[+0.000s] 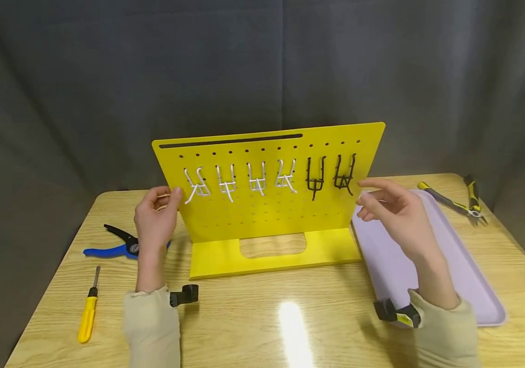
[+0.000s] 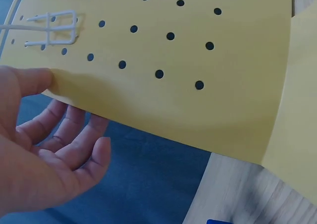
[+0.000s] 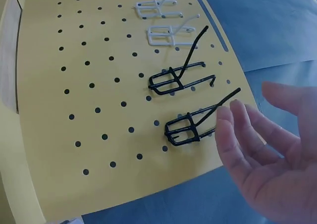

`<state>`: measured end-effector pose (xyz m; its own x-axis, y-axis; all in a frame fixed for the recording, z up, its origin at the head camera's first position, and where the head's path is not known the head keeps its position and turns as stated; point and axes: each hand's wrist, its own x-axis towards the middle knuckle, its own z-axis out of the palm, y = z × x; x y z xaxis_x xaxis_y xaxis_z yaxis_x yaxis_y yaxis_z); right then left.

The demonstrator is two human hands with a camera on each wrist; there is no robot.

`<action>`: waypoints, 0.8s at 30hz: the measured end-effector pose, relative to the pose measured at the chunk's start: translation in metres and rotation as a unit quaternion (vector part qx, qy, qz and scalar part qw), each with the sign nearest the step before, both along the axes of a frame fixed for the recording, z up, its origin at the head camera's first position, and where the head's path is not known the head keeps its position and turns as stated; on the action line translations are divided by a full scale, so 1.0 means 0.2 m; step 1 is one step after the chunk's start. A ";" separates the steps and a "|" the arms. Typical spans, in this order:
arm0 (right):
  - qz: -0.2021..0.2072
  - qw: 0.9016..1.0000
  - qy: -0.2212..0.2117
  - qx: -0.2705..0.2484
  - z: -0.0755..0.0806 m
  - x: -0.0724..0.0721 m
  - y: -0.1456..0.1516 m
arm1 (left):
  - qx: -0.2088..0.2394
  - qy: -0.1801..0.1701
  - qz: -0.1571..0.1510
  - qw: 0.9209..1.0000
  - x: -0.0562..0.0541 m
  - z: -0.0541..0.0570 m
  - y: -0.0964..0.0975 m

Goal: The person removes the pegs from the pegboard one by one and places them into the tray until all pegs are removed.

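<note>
A yellow pegboard (image 1: pixel 269 214) stands tilted on its flat base (image 1: pixel 331 248). Several white wire hooks (image 1: pixel 256 185) hang in a row on it, with two black wire hooks (image 1: pixel 315 181) to their right. My left hand (image 1: pixel 156 220) grips the board's left edge; its thumb (image 2: pixel 37 80) lies on the front face and the other fingers are behind the edge. By the right edge is my right hand (image 1: pixel 402 220), fingers loosely bent and thumb apart. In the right wrist view its fingertips (image 3: pixel 225 116) overlap the outermost black hook (image 3: pixel 181 130), with nothing held.
A lilac tray (image 1: pixel 464 266) lies at the right, partly under my right arm. Beyond it are two yellow-and-black pliers (image 1: pixel 446 199). At the left lie a blue-and-black handled tool (image 1: pixel 106 252) and a yellow screwdriver (image 1: pixel 88 317). A dark curtain (image 1: pixel 262 66) hangs behind the table.
</note>
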<state>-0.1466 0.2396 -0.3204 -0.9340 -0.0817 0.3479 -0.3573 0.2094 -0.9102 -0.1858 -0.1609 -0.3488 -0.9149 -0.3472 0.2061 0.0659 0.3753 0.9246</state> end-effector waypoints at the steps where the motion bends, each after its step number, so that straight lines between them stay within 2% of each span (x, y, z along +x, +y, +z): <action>1: 0.006 1.000 -0.001 -0.001 0.00 0.00 -0.01 | -0.003 0.003 0.009 1.000 0.00 0.00 0.00; 7: 0.016 1.000 0.000 0.015 -0.04 -0.03 -0.08 | 0.001 0.003 0.027 1.000 0.01 -0.02 -0.01; 12: -0.012 1.000 0.004 0.018 -0.06 -0.05 -0.09 | 0.016 0.004 0.018 1.000 0.01 -0.03 -0.02; 15: -0.019 1.000 0.005 0.010 -0.07 -0.05 -0.08 | 0.007 0.005 0.004 1.000 0.01 -0.02 -0.02; 19: -0.011 1.000 0.001 -0.009 -0.07 -0.05 -0.08 | -0.015 0.003 -0.006 1.000 0.00 -0.01 -0.02; 24: -0.005 1.000 -0.009 -0.016 -0.07 -0.04 -0.09 | -0.020 0.020 0.000 1.000 -0.01 -0.02 -0.03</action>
<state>-0.1555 0.2209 -0.3352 -0.9406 -0.0614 0.3340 -0.3395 0.1844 -0.9223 -0.1870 -0.1666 -0.3534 -0.9054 -0.3382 0.2567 0.1026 0.4124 0.9052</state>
